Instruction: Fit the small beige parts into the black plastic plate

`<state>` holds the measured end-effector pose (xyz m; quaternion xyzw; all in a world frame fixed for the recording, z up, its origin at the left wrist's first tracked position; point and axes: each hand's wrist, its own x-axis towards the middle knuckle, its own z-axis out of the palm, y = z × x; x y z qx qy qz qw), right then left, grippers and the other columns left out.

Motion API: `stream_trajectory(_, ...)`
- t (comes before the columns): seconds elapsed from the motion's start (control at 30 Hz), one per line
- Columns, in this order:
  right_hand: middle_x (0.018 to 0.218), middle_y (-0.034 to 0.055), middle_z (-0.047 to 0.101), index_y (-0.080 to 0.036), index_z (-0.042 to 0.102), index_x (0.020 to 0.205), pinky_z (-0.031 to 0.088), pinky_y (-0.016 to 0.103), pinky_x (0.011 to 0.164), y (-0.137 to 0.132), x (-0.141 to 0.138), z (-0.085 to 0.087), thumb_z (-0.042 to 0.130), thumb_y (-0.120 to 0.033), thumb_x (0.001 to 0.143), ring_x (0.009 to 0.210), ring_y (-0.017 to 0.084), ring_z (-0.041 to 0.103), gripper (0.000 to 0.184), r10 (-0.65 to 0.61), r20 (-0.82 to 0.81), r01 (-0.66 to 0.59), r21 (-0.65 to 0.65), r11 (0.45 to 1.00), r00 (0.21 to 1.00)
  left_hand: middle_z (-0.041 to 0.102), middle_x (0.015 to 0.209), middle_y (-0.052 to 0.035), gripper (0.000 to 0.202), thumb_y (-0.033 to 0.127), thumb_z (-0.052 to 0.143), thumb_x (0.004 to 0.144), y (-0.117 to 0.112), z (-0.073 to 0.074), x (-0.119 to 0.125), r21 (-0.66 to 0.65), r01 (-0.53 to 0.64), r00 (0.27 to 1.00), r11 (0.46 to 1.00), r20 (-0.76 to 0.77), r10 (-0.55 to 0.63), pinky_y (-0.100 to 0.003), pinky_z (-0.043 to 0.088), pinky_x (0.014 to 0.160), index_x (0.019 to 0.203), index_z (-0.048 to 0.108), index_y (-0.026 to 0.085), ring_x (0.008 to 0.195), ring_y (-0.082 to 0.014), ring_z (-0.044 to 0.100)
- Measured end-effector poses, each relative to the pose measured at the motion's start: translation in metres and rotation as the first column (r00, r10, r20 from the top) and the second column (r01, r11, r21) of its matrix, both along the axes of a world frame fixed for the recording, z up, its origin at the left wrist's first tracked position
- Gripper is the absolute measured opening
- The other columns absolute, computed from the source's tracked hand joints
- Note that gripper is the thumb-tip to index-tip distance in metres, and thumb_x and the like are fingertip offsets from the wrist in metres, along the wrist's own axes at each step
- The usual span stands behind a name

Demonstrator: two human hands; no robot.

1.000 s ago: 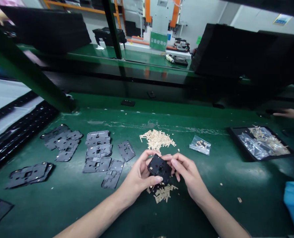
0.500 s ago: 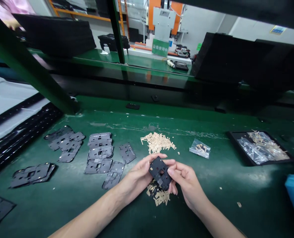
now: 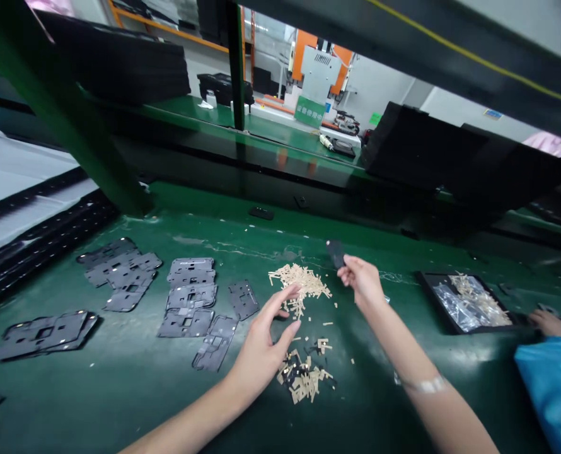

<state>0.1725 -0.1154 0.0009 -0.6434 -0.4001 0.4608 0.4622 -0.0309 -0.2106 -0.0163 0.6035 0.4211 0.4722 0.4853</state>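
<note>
My right hand (image 3: 363, 282) reaches forward over the green table (image 3: 120, 391) and pinches a small black plastic part (image 3: 336, 253) by its lower edge, holding it up beyond a pile of small tan pieces (image 3: 300, 282). My left hand (image 3: 266, 343) hovers with fingers spread, holding nothing, between that pile and a smaller heap of tan and black bits (image 3: 302, 376). Just left of it lie several flat black plates (image 3: 190, 296).
More black plates (image 3: 120, 271) and a stack (image 3: 44, 331) lie farther left. A black tray with a plastic bag and tan pieces (image 3: 469, 301) sits at right; another person's hand (image 3: 549, 323) and blue sleeve (image 3: 552, 384) are beside it. A green post (image 3: 67, 113) rises at left.
Both hands held the black part together near me; now the left hand has let go and opened, and the right hand has carried the part forward past the tan pile.
</note>
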Motion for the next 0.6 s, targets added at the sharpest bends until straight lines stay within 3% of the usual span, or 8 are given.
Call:
stream_trajectory(0.07, 0.109, 0.007, 0.056, -0.015, 0.051, 0.111, 0.05, 0.038, 0.075, 0.04, 0.012, 0.012, 0.051, -0.028, 0.088, 0.09, 0.019, 0.059, 0.027, -0.019, 0.09, 0.019, 0.001, 1.0, 0.996, 0.048, 0.129, -0.0051, 0.043, 0.019, 0.047, 0.086, 0.002, 0.002, -0.004, 0.022, -0.006, 0.999, 1.0, -0.044, 0.007, -0.034, 0.042, 0.088, 0.127, 0.04, 0.026, 0.115, -0.0218, 0.045)
stream_trajectory(0.13, 0.112, 0.0075, 0.055, -0.015, 0.051, 0.112, 0.049, 0.039, 0.077, 0.063, 0.021, 0.023, 0.051, -0.028, 0.087, 0.093, 0.02, 0.057, 0.028, -0.011, 0.176, 0.012, -0.004, 1.0, 0.984, 0.047, 0.13, -0.0057, 0.039, 0.023, 0.045, 0.088, 0.003, 0.005, -0.008, 0.038, -0.018, 0.997, 0.999, -0.071, 0.021, -0.035, 0.041, 0.089, 0.127, 0.041, 0.026, 0.114, -0.0215, 0.045)
stream_trajectory(0.2, 0.113, 0.0075, 0.054, -0.016, 0.051, 0.113, 0.049, 0.04, 0.077, 0.064, 0.025, 0.029, 0.051, -0.028, 0.088, 0.093, 0.02, 0.057, 0.028, 0.035, 0.261, -0.035, -0.007, 0.999, 0.965, 0.043, 0.132, -0.0061, 0.038, 0.025, 0.042, 0.09, 0.004, 0.006, -0.01, 0.06, -0.033, 0.995, 0.998, -0.089, 0.038, -0.036, 0.039, 0.092, 0.128, 0.04, 0.025, 0.116, -0.0213, 0.043)
stream_trajectory(0.27, 0.108, 0.0069, 0.056, -0.015, 0.052, 0.111, 0.05, 0.038, 0.074, 0.044, 0.023, 0.028, 0.051, -0.028, 0.088, 0.089, 0.019, 0.059, 0.027, 0.12, 0.344, -0.123, -0.012, 0.992, 0.931, 0.043, 0.132, -0.0064, 0.036, 0.024, 0.04, 0.09, 0.003, 0.006, -0.01, 0.103, -0.018, 0.992, 0.994, -0.119, 0.031, -0.036, 0.036, 0.095, 0.127, 0.041, 0.023, 0.118, -0.0208, 0.04)
stream_trajectory(0.33, 0.081, 0.003, 0.062, -0.013, 0.058, 0.097, 0.048, 0.03, 0.062, 0.008, 0.017, 0.024, 0.051, -0.027, 0.086, 0.068, 0.015, 0.059, 0.019, 0.247, 0.416, -0.257, -0.033, 0.966, 0.875, 0.049, 0.126, -0.0064, 0.031, 0.021, 0.041, 0.09, 0.001, 0.003, -0.007, 0.166, 0.058, 0.983, 0.984, -0.184, -0.027, -0.037, 0.034, 0.097, 0.12, 0.049, 0.022, 0.116, -0.0201, 0.043)
stream_trajectory(0.4, 0.061, -0.0005, 0.06, -0.016, 0.065, 0.078, 0.043, 0.026, 0.056, -0.032, 0.008, 0.018, 0.061, -0.023, 0.077, 0.058, 0.014, 0.055, 0.008, 0.42, 0.462, -0.43, -0.091, 0.898, 0.781, 0.057, 0.114, -0.0062, 0.025, 0.017, 0.044, 0.087, -0.004, 0.0, -0.002, 0.218, 0.164, 0.953, 0.962, -0.286, -0.098, -0.037, 0.036, 0.094, 0.109, 0.057, 0.02, 0.108, -0.0203, 0.048)
stream_trajectory(0.47, 0.059, -0.0023, 0.059, -0.02, 0.066, 0.067, 0.038, 0.025, 0.057, -0.065, -0.002, 0.014, 0.067, -0.016, 0.066, 0.059, 0.013, 0.053, 0.004, 0.522, 0.512, -0.539, -0.13, 0.832, 0.682, 0.061, 0.102, -0.0061, 0.022, 0.015, 0.046, 0.085, -0.009, -0.003, 0.003, 0.237, 0.255, 0.904, 0.937, -0.402, -0.144, -0.038, 0.039, 0.086, 0.1, 0.061, 0.019, 0.096, -0.021, 0.052)
stream_trajectory(0.6, 0.061, -0.004, 0.055, -0.022, 0.062, 0.064, 0.03, 0.024, 0.059, -0.096, -0.016, 0.007, 0.064, -0.004, 0.059, 0.063, 0.013, 0.048, 0.018, 0.55, 0.59, -0.589, -0.15, 0.794, 0.591, 0.06, 0.086, -0.0055, 0.016, 0.015, 0.048, 0.083, -0.015, -0.009, 0.008, 0.211, 0.342, 0.802, 0.916, -0.573, -0.168, -0.037, 0.04, 0.073, 0.086, 0.063, 0.018, 0.082, -0.0214, 0.051)
